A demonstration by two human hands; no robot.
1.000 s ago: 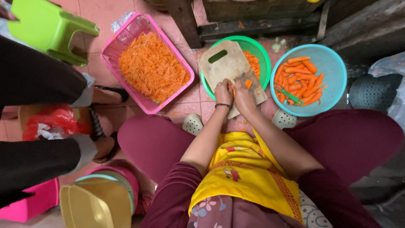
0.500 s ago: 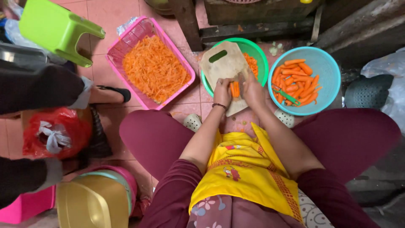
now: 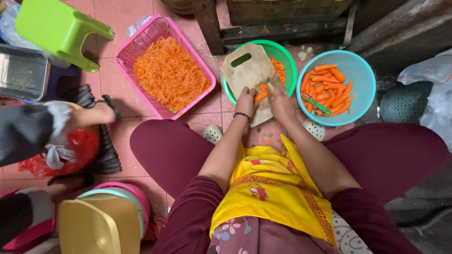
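Here the left hand (image 3: 246, 100) lies on the wooden cutting board (image 3: 249, 75), fingers curled down narrowly onto a piece of carrot (image 3: 260, 96) and pinning it near the board's near edge, a dark bracelet round the wrist; the right hand (image 3: 281, 101) is closed just beside it on the other side of the carrot, seemingly round a knife handle, though the blade is too hidden to make out, so what it grips cannot be told for sure. The board rests tilted across the rim of a green basin (image 3: 287, 59), its handle slot towards the far edge, and cut carrot shows in the basin past the board's right edge. Just right of the basin, their rims almost touching, stands a turquoise basket (image 3: 362, 70) of peeled carrots with a green peeler lying among them. To the left, on the pink tiled floor (image 3: 110, 70), a pink rectangular basket (image 3: 162, 28) holds a heap of shredded carrot. A lime green plastic stool (image 3: 61, 30) stands at the far left corner of the floor, a metal tray (image 3: 21, 70) just beside it. At the left edge another person's hand (image 3: 101, 110) reaches above a red plastic bag (image 3: 82, 146), and stacked plastic tubs (image 3: 101, 221) sit at the near left corner
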